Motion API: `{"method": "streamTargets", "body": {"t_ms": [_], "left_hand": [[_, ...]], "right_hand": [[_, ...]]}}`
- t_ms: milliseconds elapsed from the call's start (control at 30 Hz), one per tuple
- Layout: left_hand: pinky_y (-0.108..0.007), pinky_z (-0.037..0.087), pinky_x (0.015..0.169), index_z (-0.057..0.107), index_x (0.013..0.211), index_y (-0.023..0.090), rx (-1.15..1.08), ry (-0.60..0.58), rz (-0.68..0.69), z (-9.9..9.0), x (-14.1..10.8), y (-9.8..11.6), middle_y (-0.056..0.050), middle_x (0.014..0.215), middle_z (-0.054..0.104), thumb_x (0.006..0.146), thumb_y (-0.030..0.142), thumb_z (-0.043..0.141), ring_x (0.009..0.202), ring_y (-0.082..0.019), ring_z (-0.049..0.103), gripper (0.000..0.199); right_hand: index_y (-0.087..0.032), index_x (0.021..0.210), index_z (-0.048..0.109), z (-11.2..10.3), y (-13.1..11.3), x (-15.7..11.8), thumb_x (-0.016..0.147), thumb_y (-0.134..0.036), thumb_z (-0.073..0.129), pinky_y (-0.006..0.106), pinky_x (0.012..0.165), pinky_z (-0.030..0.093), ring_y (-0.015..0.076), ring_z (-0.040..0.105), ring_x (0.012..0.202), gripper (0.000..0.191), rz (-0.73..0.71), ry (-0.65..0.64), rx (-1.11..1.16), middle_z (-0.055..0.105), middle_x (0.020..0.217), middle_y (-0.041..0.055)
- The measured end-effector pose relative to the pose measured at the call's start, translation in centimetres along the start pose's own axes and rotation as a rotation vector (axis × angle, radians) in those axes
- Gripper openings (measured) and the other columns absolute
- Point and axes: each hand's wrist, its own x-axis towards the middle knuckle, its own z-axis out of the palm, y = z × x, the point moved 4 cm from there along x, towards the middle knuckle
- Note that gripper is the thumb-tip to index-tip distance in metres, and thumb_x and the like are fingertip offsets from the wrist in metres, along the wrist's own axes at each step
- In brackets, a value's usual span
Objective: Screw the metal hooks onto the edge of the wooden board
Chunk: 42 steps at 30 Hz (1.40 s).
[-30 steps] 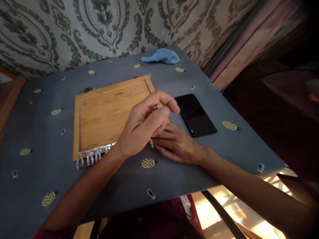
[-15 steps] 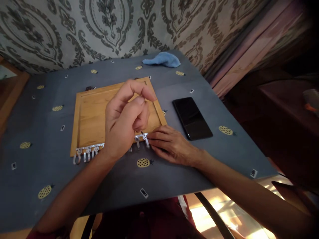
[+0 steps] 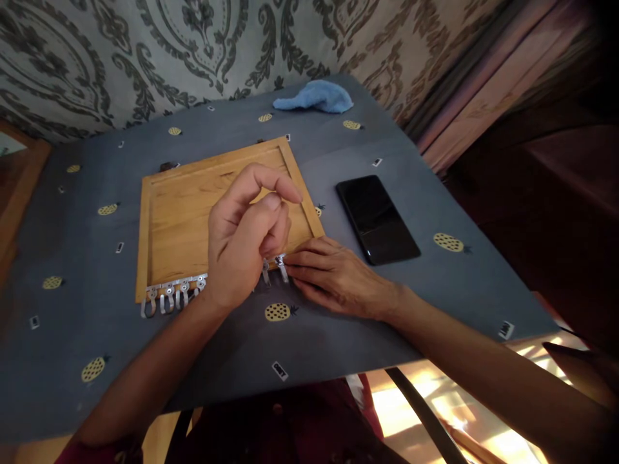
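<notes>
A wooden framed board with a recessed panel lies flat on the table. Along its near edge runs a metal hook rail with several hooks pointing towards me. My left hand is above the board, fingers curled into a loose fist, the index finger bent forward over the thumb. Whatever it may hold is hidden, and it covers the middle of the rail. With its fingers pressed together, my right hand grips the rail's right end by the last hook, its side resting on the tablecloth.
A black smartphone lies right of the board. At the back, a crumpled blue cloth rests near the patterned wall. Another wooden-framed thing stands at the left edge. The grey tablecloth has pineapple prints.
The view has shifted slightly, so the table's things sit a little differently in it. Both hands keep nearly the same pose at the board's near edge.
</notes>
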Motion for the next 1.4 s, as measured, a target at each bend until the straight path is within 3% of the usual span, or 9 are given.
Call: {"method": "streamTargets", "body": {"t_ms": [300,433,567,700,833,1000,1233,1400], "left_hand": [[-0.027,0.017,0.042,0.058,0.086,0.025,0.002,-0.066,-0.023,0.1,-0.1,-0.3,0.008,0.047,0.027,0.094,0.023,0.049,0.039,-0.009,0.02,0.012],[-0.027,0.03,0.05,0.057,0.095,0.024,0.084,-0.143,-0.067,0.3,-0.1,-0.1,0.005,0.056,0.042,0.096,0.028,0.05,0.049,-0.011,0.035,0.009],[-0.029,0.039,0.06,0.057,0.098,0.022,0.134,-0.095,-0.06,0.6,-0.1,0.3,0.002,0.065,0.047,0.094,0.022,0.051,0.059,-0.013,0.044,0.007],[-0.026,0.029,0.048,0.058,0.091,0.021,0.018,0.015,-0.055,1.2,-0.1,0.2,0.004,0.057,0.039,0.091,0.016,0.05,0.05,-0.012,0.032,0.009],[-0.024,0.019,0.041,0.057,0.083,0.022,-0.018,0.057,-0.003,1.6,0.1,0.0,0.007,0.052,0.029,0.093,0.032,0.057,0.044,-0.01,0.023,0.014],[-0.024,0.02,0.039,0.056,0.083,0.022,0.016,-0.045,0.021,1.9,0.2,-0.2,0.009,0.048,0.025,0.098,0.041,0.051,0.039,-0.008,0.019,0.024],[-0.023,0.02,0.039,0.054,0.098,0.023,-0.034,-0.25,-0.088,1.4,0.5,-0.3,0.012,0.045,0.027,0.094,0.03,0.052,0.035,-0.007,0.019,0.008],[-0.025,0.018,0.04,0.054,0.104,0.025,-0.023,-0.272,-0.136,1.2,0.5,-0.5,0.011,0.045,0.029,0.091,0.025,0.053,0.037,-0.008,0.021,0.013]], "right_hand": [[-0.015,0.117,0.067,-0.1,-0.1,0.0,0.098,-0.021,0.05,0.043,0.088,0.05,0.0248,0.06,0.103,0.026,0.024,-0.04,-0.019,0.073,0.109,0.0076],[-0.014,0.116,0.067,-0.1,-0.1,0.0,0.098,-0.02,0.051,0.044,0.089,0.05,0.0258,0.06,0.107,0.026,0.027,-0.023,-0.023,0.073,0.112,0.0085],[-0.014,0.114,0.067,0.0,0.0,0.0,0.098,-0.02,0.051,0.043,0.088,0.05,0.0255,0.06,0.108,0.024,0.028,-0.03,-0.015,0.073,0.112,0.0086],[-0.012,0.113,0.067,-0.1,-0.1,0.0,0.098,-0.02,0.051,0.043,0.086,0.051,0.0259,0.06,0.106,0.024,0.006,-0.015,-0.038,0.073,0.11,0.0092],[-0.013,0.112,0.068,-0.1,-0.1,0.0,0.098,-0.021,0.05,0.043,0.085,0.051,0.0258,0.061,0.106,0.024,-0.002,-0.016,-0.043,0.073,0.11,0.0085],[-0.011,0.112,0.068,-0.3,-0.1,0.2,0.098,-0.02,0.049,0.044,0.087,0.052,0.0262,0.061,0.105,0.025,-0.005,-0.012,-0.044,0.074,0.109,0.0084],[-0.01,0.112,0.068,-0.5,-0.3,0.3,0.099,-0.022,0.048,0.045,0.087,0.052,0.0263,0.061,0.1,0.026,-0.002,-0.004,-0.061,0.074,0.109,0.0086],[-0.011,0.11,0.069,-0.4,-0.3,0.2,0.099,-0.022,0.047,0.045,0.087,0.052,0.026,0.061,0.1,0.026,0.004,-0.004,-0.058,0.074,0.109,0.0086]]}}
